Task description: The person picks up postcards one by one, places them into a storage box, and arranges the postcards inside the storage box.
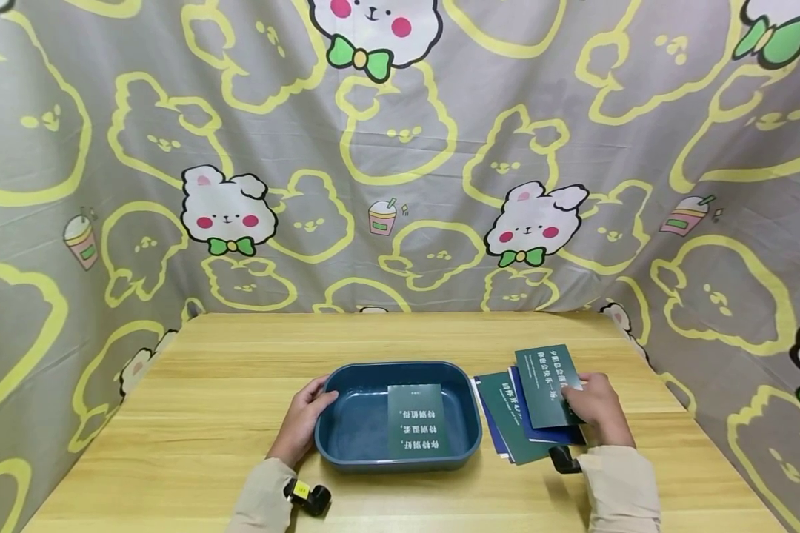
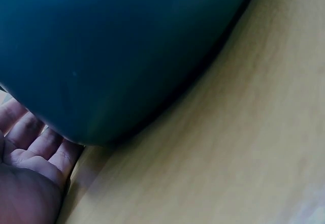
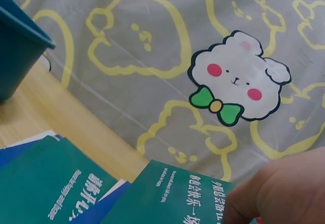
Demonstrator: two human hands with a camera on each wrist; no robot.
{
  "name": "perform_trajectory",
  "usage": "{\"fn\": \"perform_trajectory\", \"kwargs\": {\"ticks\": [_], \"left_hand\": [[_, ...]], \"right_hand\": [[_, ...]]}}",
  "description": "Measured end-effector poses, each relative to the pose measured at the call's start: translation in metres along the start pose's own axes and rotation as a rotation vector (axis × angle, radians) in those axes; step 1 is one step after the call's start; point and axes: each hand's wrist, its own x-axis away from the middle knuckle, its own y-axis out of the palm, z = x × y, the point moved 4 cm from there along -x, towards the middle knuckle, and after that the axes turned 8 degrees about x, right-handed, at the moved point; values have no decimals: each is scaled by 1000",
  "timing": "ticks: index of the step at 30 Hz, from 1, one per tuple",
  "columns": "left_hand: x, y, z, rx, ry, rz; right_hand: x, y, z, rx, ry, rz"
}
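In the head view, a dark blue tub point(image 1: 356, 426) sits near the middle of a wood table point(image 1: 193, 429). The left hand point(image 1: 307, 414) holds the tub's left side, with its thumb at the rim and its fingers outside. A loose card point(image 1: 415, 422) lies flat inside the tub, toward the right, with white words on it. Just right of the tub is a messy pile point(image 1: 516, 437) of green and blue cards. The right hand point(image 1: 600, 407) pinches a green card point(image 1: 540, 385) with white words, and that card covers part of the pile; I cannot tell if they touch. Behind the table hangs a gray cloth point(image 1: 400, 155) with yellow shapes and white bunnies. In the left wrist view, the tub's side is big and dark, and the left hand's fingers go behind its edge; the thumb is hidden. In the right wrist view, the right hand's thumb presses on the green card, the pile is at the lower left, and the tub peeks in higher up.
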Motion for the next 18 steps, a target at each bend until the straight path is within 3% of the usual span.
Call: {"fn": "perform_trajectory", "kwargs": {"ticks": [8, 18], "left_hand": [[1, 0, 1, 18, 3, -5], [1, 0, 0, 23, 4, 0]], "right_hand": [[4, -2, -9, -60, 1, 14], [9, 2, -23, -53, -50, 41]]}}
